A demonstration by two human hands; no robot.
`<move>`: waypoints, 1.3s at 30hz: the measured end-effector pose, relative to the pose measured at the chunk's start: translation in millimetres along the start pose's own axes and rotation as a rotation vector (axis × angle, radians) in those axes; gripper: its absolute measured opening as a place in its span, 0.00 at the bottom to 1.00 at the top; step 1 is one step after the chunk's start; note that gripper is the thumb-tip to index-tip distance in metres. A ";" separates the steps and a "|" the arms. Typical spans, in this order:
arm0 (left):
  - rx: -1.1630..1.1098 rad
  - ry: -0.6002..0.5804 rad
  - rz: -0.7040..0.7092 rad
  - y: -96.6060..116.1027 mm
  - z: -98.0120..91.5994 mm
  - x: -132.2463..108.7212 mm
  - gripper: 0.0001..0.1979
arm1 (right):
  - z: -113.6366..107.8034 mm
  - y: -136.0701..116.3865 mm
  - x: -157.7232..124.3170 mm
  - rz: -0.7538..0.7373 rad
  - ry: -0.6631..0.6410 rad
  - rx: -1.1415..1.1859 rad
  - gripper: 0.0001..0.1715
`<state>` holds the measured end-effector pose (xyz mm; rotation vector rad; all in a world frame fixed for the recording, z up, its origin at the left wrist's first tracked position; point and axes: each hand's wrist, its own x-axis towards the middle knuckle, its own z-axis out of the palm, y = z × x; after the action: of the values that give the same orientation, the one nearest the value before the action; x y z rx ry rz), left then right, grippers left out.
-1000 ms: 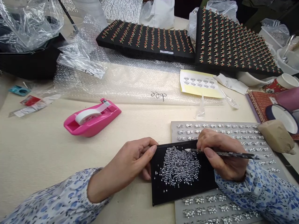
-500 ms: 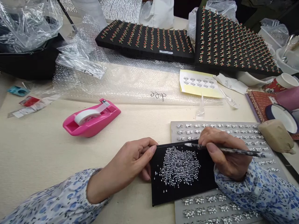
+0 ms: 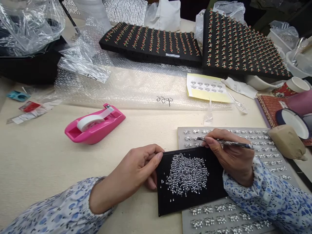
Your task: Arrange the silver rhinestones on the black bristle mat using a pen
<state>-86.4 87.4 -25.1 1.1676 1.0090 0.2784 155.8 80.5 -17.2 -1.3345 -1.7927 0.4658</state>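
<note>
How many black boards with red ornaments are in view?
2: one black board at the back, near centre; a second black board beside it, at back right. Both are beyond the black tray that the left hand holds. More may be hidden.

Black tray (image 3: 214, 185) — askew, partly over grey board (image 3: 181, 138); silvery stones (image 3: 187, 174) clustered (mostly).

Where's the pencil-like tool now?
In the head view, right of centre: the pencil-like tool is in the right hand, its tip over the grey board, just beyond the black tray.
</note>
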 end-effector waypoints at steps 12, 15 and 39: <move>0.001 0.002 0.002 0.6 0.5 0.0 0.15 | 0.1 0.9 1.0 -0.004 -0.017 -0.017 0.02; 0.003 0.000 0.006 0.1 0.9 0.1 0.15 | 0.1 0.8 0.9 -0.008 -0.005 -0.023 0.03; -0.005 -0.004 0.005 -1.5 -0.1 1.4 0.15 | -9.3 -2.1 -5.2 -0.154 -0.251 0.324 0.08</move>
<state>-86.2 87.8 -27.1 1.1660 1.0020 0.2822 162.4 73.3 -12.4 -0.9393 -1.9064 0.8293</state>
